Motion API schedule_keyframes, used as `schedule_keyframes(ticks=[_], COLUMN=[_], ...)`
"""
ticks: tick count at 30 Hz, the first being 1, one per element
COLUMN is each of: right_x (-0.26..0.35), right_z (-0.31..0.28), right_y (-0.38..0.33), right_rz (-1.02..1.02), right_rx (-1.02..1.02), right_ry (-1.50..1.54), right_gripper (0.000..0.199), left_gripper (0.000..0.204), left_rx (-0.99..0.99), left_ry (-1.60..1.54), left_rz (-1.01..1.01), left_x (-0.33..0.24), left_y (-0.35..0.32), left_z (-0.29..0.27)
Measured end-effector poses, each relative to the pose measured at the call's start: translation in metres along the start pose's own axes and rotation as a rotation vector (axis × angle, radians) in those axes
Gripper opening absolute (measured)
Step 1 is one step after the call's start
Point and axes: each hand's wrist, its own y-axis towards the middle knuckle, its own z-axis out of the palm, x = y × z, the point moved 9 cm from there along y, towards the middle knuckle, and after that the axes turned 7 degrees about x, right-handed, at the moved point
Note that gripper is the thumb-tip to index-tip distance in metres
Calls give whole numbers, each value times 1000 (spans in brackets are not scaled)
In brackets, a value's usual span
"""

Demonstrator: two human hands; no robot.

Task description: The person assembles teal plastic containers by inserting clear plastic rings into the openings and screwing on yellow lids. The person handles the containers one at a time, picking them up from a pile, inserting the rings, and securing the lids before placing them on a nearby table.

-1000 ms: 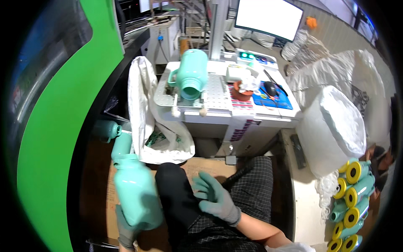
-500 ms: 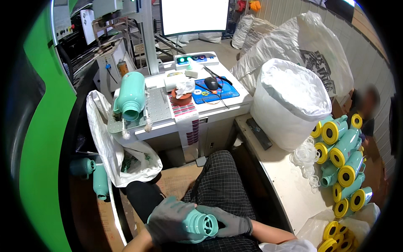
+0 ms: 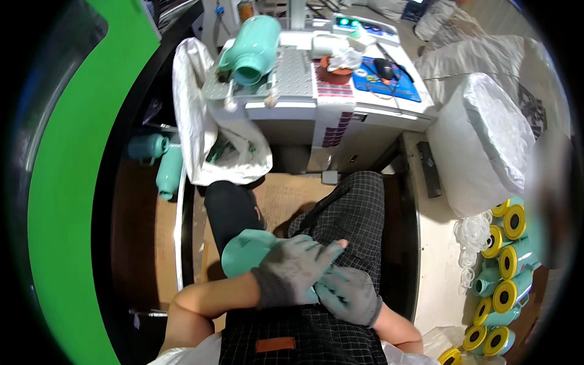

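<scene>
A turquoise plastic flask body [image 3: 244, 253] lies tilted across my lap, its rounded end toward the left. My left hand [image 3: 297, 266], in a grey glove, wraps over its upper side. Beside it my right hand [image 3: 350, 296], gloved too, is closed around the other end, low and to the right. Both hands cover the flask's neck, so its opening is hidden. Another turquoise flask body [image 3: 254, 52] rests on the perforated metal plate [image 3: 298, 73] of the white workbench ahead, mouth toward me.
A white sack [image 3: 190, 121] hangs at the bench's left, with two turquoise flasks [image 3: 169, 173] beyond it. To the right stand a big white bag [image 3: 480, 146], clear plastic rings [image 3: 471, 234] and several flasks with yellow bases [image 3: 508, 263]. A mouse [image 3: 384, 68] sits on a blue mat.
My view has tipped downward and shifted left. The flask has turned so its mouth no longer shows and its rounded end points left. My left hand now reaches across it toward my right.
</scene>
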Motion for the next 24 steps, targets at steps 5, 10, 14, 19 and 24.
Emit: schedule_keyframes(ticks=[5, 10, 14, 19, 24], right_x=[-15, 3, 27, 22, -25], right_z=[24, 32, 27, -74, -76], right_y=[1, -2, 0, -20, 1], right_rz=[46, -183, -390, -211, -211], right_rx=[520, 509, 326, -11, -760], right_ry=[-235, -490, -584, -363, -238], right_gripper=[13, 16, 22, 28, 39], left_gripper=[106, 96, 82, 71, 83], left_rx=[142, 100, -54, -214, -140], left_ry=[31, 43, 62, -292, -199], left_rz=[-7, 93, 186, 16, 79], left_x=[-17, -25, -32, 33, 7], left_y=[5, -4, -13, -51, -54], left_z=[8, 13, 7, -72, -51])
